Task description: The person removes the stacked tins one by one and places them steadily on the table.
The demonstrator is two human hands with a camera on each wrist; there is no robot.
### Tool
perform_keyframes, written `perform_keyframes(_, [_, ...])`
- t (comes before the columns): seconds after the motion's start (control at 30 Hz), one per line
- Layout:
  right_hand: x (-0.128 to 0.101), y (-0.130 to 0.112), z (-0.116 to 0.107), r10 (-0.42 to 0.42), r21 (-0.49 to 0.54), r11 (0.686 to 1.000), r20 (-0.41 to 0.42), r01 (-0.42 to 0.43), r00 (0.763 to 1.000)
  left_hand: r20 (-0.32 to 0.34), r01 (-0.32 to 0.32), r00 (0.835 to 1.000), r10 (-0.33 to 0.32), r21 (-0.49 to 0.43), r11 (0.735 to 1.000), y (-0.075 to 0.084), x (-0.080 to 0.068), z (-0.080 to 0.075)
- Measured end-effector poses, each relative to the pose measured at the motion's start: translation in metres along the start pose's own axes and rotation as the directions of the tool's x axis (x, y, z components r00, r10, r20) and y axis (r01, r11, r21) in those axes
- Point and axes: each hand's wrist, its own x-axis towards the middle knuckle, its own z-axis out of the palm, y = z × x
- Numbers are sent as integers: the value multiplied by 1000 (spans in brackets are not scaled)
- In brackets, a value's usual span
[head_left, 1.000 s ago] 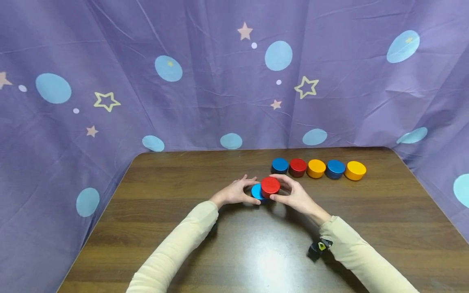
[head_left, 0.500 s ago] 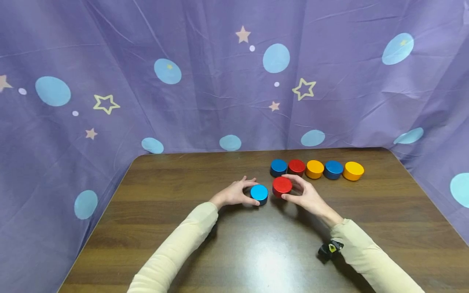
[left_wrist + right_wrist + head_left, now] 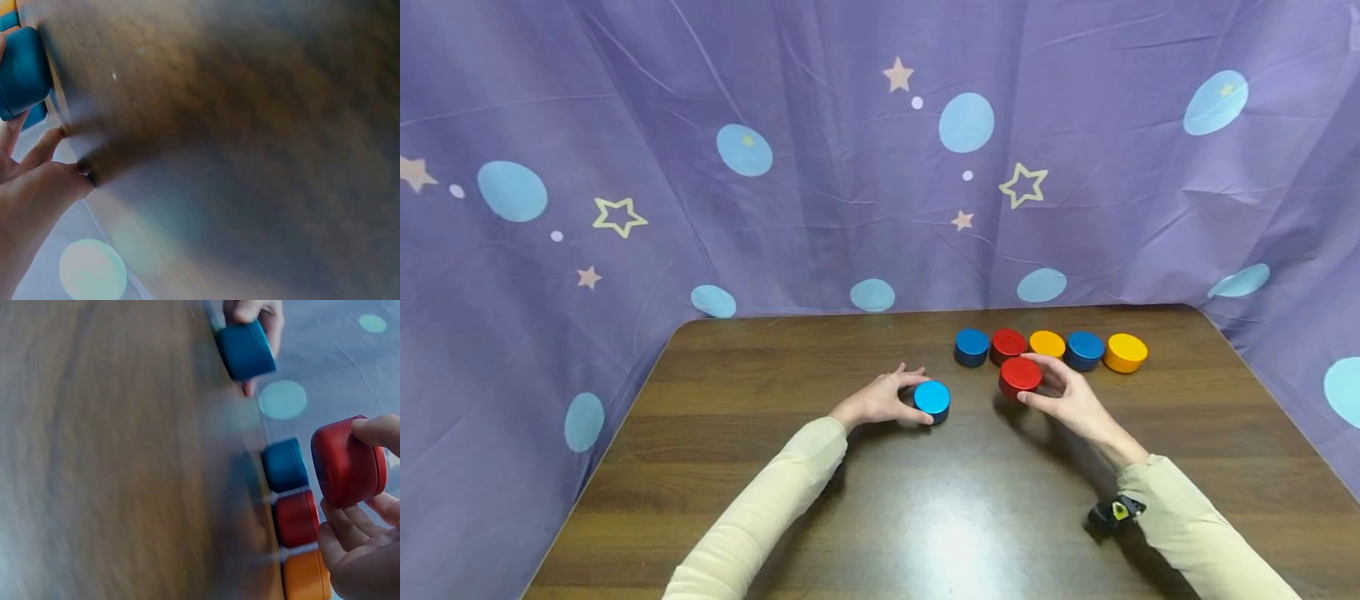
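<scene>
In the head view, my left hand [image 3: 882,400] grips a bright blue round tin [image 3: 932,402] near the middle of the table, thumb on its near side and fingers behind. The same blue tin [image 3: 24,72] shows at the left edge of the left wrist view. To the right, my right hand [image 3: 1070,402] holds a red round tin [image 3: 1020,377] by its sides, raised above the table with a shadow below. A seam near one end of this red tin [image 3: 347,464] is visible in the right wrist view.
A row of similar tins stands at the back right: a blue tin [image 3: 972,347], a red tin [image 3: 1007,345], a yellow-orange tin [image 3: 1047,343], another blue tin [image 3: 1085,350] and a yellow tin [image 3: 1126,352]. The wooden table [image 3: 775,358] meets a purple curtain [image 3: 820,208].
My right hand has carried the red tin rightward, away from the blue tin, to just in front of the row. My left hand has stayed in place on the blue tin.
</scene>
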Motion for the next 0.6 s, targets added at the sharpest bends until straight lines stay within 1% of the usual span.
perform_keyframes(0.17, [-3,-2,-14,-4,19,1000,-34,5,999,0,3,1000,-3,-6,1000,1,0,0])
perform_keyframes(0.43, [-10,0,-40,-5,35,999,-57,7,998,-3,-6,1000,6,-15,1000,-1,2,1])
perform_keyframes(0.6, [-12,1,-55,-39,63,997,-77,44,996,-1,-6,1000,6,-7,1000,-1,2,1])
